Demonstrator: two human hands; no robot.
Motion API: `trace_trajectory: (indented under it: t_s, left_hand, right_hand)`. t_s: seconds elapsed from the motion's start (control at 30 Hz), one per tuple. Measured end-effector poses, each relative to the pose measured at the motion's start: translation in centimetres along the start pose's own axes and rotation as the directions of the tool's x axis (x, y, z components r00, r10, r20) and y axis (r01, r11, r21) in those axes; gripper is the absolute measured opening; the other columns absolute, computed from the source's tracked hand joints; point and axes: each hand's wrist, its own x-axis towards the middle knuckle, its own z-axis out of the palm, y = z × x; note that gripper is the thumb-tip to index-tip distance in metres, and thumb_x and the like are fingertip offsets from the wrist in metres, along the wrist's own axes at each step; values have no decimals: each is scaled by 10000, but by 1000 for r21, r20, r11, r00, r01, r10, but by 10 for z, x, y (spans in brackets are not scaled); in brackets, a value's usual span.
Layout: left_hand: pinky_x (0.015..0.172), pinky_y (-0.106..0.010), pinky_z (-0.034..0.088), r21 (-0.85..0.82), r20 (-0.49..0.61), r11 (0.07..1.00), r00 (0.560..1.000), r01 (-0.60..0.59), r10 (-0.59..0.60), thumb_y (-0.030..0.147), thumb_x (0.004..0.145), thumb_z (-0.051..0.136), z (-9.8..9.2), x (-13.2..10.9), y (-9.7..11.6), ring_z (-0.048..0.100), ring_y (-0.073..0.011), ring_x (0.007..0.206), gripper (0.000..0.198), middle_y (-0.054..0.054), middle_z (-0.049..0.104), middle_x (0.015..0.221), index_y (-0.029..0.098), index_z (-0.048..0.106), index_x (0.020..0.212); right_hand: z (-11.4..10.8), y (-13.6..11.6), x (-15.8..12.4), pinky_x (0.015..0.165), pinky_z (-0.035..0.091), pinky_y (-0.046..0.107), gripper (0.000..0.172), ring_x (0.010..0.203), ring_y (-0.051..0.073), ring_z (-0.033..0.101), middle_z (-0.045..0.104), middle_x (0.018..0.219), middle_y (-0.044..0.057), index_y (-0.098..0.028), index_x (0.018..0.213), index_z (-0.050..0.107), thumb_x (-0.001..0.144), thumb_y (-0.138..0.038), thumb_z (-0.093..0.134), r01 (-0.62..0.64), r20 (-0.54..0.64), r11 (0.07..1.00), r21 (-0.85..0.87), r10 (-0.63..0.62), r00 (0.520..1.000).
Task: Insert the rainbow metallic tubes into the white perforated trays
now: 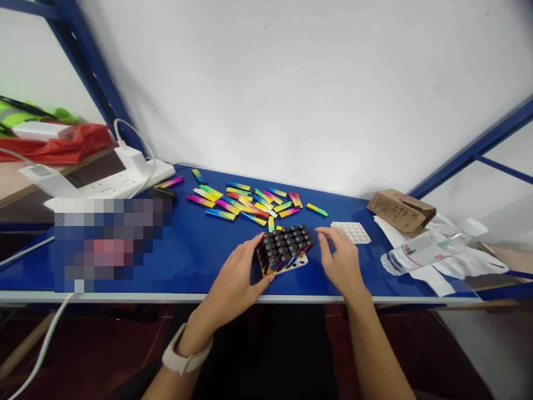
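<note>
A white holed tray (287, 269) sits near the table's front edge, packed with upright black-topped sticks (287, 241) that have shiny coloured bodies. My left hand (239, 272) grips the tray's left side, thumb at the near corner and fingers along the far left. Just right of the tray is my right hand (339, 255), loosely curled with thumb and forefinger slightly apart; I see nothing in it. Behind the tray lie several flat shiny rainbow-coloured cases (250, 205), scattered in a loose heap. A second white tray with round hollows (352, 232) lies beyond my right hand.
At right, a clear plastic bottle (420, 251) lies on its side by an opened cardboard box (402, 210) and white paper. A white power strip (112, 183) with plugs and cables stands at left, next to a blurred-out patch. A white wall (300, 100) rises behind the blue table (183, 250).
</note>
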Motion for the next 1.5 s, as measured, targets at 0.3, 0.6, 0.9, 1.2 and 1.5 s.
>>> trace_trajectory:
  t_s: [0.3,0.6,0.9,1.2,1.5]
  left_hand:
    - [1176,-436,410,1,-2,1000,1000,-13,13,381,953,675,0,0,0,480,-255,1384,763,-83,494,1500,272,246,1575]
    - [1169,-409,416,-9,12,1000,1000,9,-9,383,951,673,-1,0,2,483,-229,1371,768,-54,504,1487,297,234,1575]
    - [1187,-391,393,-16,21,1000,1000,8,-8,382,959,662,-3,-2,1,462,-218,1393,773,-42,481,1515,307,219,1588]
    - [1170,-423,413,0,22,1000,1000,19,-19,397,961,658,-3,-1,2,475,-250,1388,771,-74,487,1503,287,229,1592]
    - [1170,-441,420,26,10,1000,1000,9,-10,404,958,663,-1,-1,1,485,-261,1386,762,-95,491,1503,264,245,1579]
  right_hand:
    - [24,44,25,1183,335,602,530,1541,343,287,342,1660,70,-197,1389,619,913,-82,417,161,649,984,-72,-76,757]
    - [22,46,24,954,470,463,292,1075,283,567,674,1158,126,-134,1148,660,913,-89,494,191,433,982,2,-173,885]
    - [-6,46,3,892,508,379,255,972,213,633,698,1122,55,-237,1120,727,929,-403,697,-244,194,924,295,192,962]
    - [-3,18,-17,907,553,409,248,1011,232,697,729,1058,95,-208,1118,640,1014,-429,597,-299,79,628,718,353,932]
    - [8,3,-28,452,282,209,403,508,75,366,425,687,-29,-200,1165,636,1029,-560,517,-439,282,297,848,448,848]
